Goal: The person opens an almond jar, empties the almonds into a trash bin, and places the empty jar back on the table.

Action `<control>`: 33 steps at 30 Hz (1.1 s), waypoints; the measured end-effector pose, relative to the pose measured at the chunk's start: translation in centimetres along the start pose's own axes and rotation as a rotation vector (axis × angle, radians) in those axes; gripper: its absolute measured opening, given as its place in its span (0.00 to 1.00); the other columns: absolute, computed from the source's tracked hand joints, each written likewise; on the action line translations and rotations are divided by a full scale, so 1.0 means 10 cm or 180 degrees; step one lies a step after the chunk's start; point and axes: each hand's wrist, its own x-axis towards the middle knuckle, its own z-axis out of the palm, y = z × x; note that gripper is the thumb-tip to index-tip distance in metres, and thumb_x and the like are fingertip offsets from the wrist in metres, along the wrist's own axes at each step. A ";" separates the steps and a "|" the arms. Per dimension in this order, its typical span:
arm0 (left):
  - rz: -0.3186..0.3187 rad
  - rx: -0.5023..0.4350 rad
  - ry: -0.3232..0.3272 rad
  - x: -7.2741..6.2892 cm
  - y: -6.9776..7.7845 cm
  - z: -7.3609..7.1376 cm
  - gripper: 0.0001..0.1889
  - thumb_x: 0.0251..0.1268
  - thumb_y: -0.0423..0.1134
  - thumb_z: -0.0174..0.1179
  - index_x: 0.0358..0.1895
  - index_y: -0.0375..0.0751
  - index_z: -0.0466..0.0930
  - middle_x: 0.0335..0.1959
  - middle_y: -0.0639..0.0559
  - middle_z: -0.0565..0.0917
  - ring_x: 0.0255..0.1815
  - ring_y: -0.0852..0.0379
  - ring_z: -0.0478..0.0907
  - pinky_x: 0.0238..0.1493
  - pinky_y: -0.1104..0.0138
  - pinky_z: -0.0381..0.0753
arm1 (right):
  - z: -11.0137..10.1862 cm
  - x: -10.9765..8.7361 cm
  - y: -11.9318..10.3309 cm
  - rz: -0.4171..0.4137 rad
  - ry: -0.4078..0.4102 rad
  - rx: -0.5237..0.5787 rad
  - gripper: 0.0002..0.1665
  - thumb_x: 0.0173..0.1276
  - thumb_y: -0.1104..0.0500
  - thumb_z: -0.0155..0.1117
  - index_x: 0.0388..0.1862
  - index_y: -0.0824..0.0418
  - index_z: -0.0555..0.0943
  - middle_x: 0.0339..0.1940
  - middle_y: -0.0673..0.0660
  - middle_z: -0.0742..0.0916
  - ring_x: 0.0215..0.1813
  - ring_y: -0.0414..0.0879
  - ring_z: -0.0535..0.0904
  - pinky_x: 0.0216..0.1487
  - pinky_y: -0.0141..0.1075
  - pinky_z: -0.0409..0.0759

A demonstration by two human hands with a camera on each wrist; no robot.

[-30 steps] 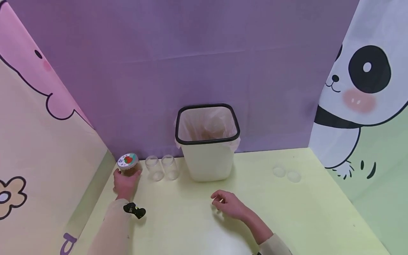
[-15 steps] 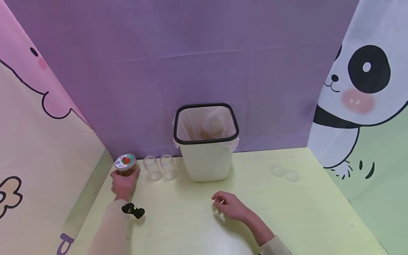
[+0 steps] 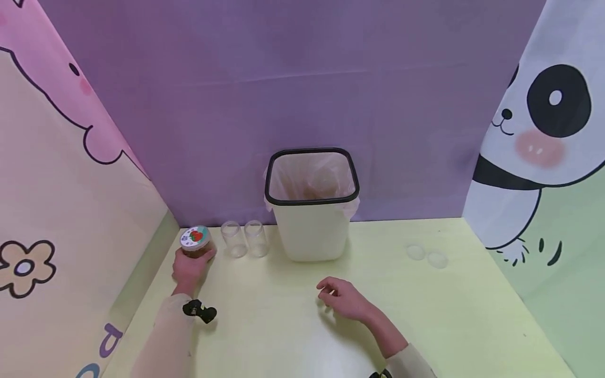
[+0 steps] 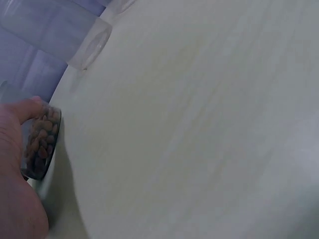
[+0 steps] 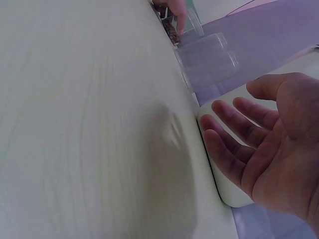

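My left hand [image 3: 188,268] grips a clear jar [image 4: 44,132] at the table's far left corner, thumb along its side. The jar stands upright, part full of brown nut-like pieces, and its lid [image 3: 195,237] carries a red strawberry picture. Two clear, lidless jars [image 3: 233,239] stand side by side to the right of it. Over the middle of the table, my right hand [image 3: 345,299] hovers with loosely curled fingers and holds nothing; its palm shows in the right wrist view.
A white bin [image 3: 312,231] with a black rim and a pinkish liner stands at the back centre. Two clear round lids [image 3: 437,259] lie flat on the table at the right. Printed cloth walls close off the back and both sides.
The head view has shifted, so the whole scene sits slightly further right and higher. The left hand keeps its grip on the jar, and the right hand stays almost still.
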 end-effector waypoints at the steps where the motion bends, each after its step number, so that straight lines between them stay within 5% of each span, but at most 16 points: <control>1: 0.0006 -0.0022 0.0007 -0.03 0.02 0.00 0.54 0.50 0.62 0.70 0.73 0.35 0.52 0.68 0.34 0.65 0.68 0.33 0.58 0.65 0.41 0.52 | -0.01 0.00 0.00 -0.0011 -0.0007 -0.0002 0.14 0.72 0.60 0.58 0.52 0.65 0.78 0.39 0.59 0.84 0.33 0.52 0.81 0.32 0.36 0.77; 15: -0.0054 -0.0155 -0.0216 -0.34 -0.09 -0.12 0.57 0.50 0.58 0.72 0.75 0.38 0.44 0.71 0.34 0.59 0.71 0.33 0.55 0.67 0.41 0.53 | -0.10 -0.07 -0.13 -0.0045 -0.0063 0.0104 0.15 0.72 0.61 0.58 0.53 0.68 0.77 0.41 0.64 0.84 0.37 0.59 0.82 0.32 0.36 0.78; 21: 0.0320 -0.0341 -0.0248 -0.46 -0.10 -0.20 0.54 0.52 0.49 0.73 0.74 0.34 0.45 0.71 0.32 0.58 0.72 0.35 0.54 0.68 0.43 0.54 | -0.16 -0.11 -0.19 0.0011 -0.0006 0.0095 0.13 0.72 0.60 0.57 0.52 0.63 0.78 0.42 0.65 0.83 0.38 0.61 0.81 0.31 0.37 0.77; 33: 0.1164 -0.0452 -0.0171 -0.81 0.10 -0.25 0.48 0.47 0.42 0.77 0.70 0.36 0.57 0.62 0.39 0.69 0.61 0.44 0.64 0.61 0.47 0.65 | -0.33 -0.19 -0.26 -0.0057 0.0120 -0.0115 0.13 0.74 0.60 0.55 0.53 0.61 0.78 0.44 0.61 0.83 0.40 0.58 0.81 0.37 0.41 0.78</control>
